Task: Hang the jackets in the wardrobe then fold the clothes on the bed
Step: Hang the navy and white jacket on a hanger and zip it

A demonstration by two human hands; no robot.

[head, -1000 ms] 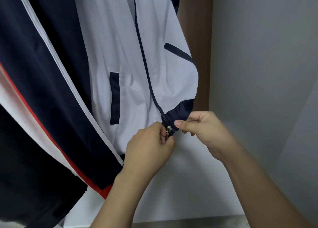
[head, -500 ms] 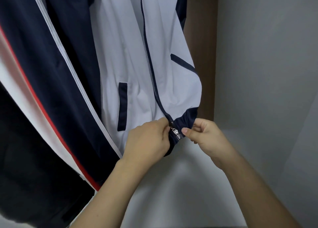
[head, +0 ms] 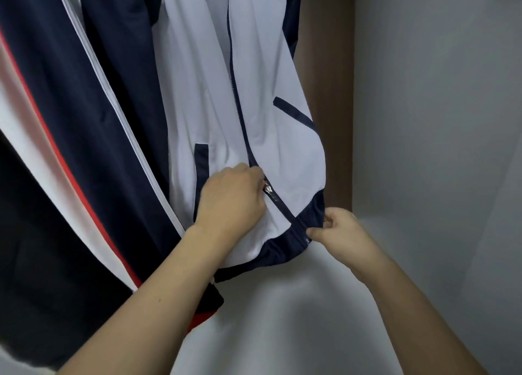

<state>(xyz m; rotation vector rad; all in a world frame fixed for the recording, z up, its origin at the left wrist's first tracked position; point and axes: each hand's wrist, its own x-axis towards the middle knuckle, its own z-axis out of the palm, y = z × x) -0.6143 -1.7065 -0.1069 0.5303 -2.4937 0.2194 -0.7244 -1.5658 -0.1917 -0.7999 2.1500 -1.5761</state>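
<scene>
The white jacket (head: 271,97) hangs inside the wardrobe (head: 324,63), just right of a navy jacket (head: 70,120). At the white jacket's hem, the right hand (head: 339,233) pinches the dark band taut. The left hand (head: 231,199), fingers curled, grips the zip slider (head: 267,189). Zipping goes best with the hem held firm and the slider drawn straight up the teeth.

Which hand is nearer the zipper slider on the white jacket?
Left. The left hand is right at the zipper slider, fingers touching it. The right hand is lower right, pinching the navy hem.
</scene>
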